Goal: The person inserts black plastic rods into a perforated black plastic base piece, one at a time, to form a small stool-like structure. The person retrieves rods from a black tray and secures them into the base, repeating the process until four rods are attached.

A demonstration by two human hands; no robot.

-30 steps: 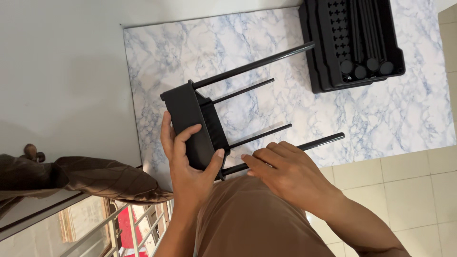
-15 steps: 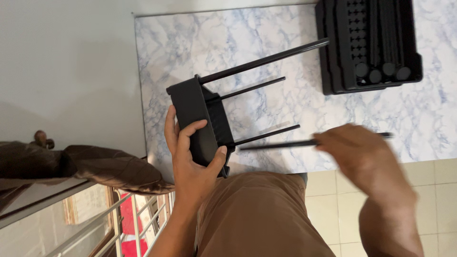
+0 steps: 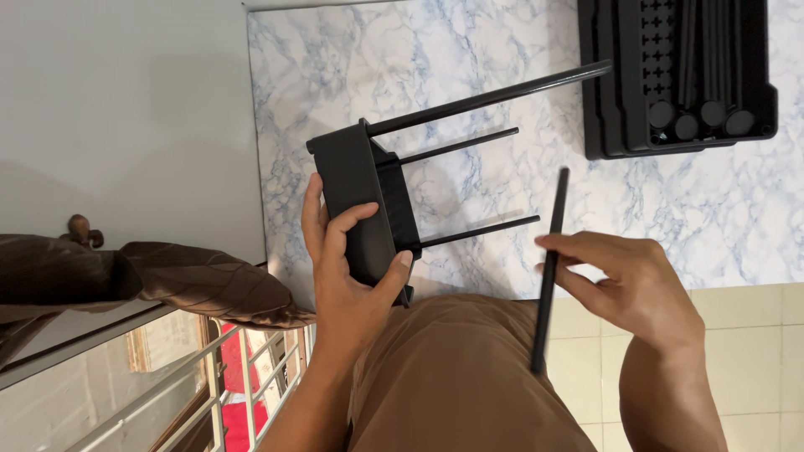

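My left hand (image 3: 347,276) grips a black plastic shelf tray (image 3: 364,205) by its edge, held on its side above my lap. Three black rods stick out of the tray to the right: a thick one (image 3: 494,96) at the top and two thinner ones (image 3: 459,146) below. My right hand (image 3: 628,285) holds a loose black rod (image 3: 548,268) between its fingers, nearly upright and apart from the tray. Brown trousers (image 3: 461,385) fill the bottom middle.
A marble-patterned mat (image 3: 502,50) lies on the tiled floor. A stack of black plastic trays (image 3: 670,75) with several rods in it sits at the top right. A white wall (image 3: 126,109), a brown cloth (image 3: 167,280) and a metal railing (image 3: 209,385) are at the left.
My right hand has pulled the lowest rod away from the tray and turned it from lying along the others to nearly upright. The left hand has kept its grip on the tray.
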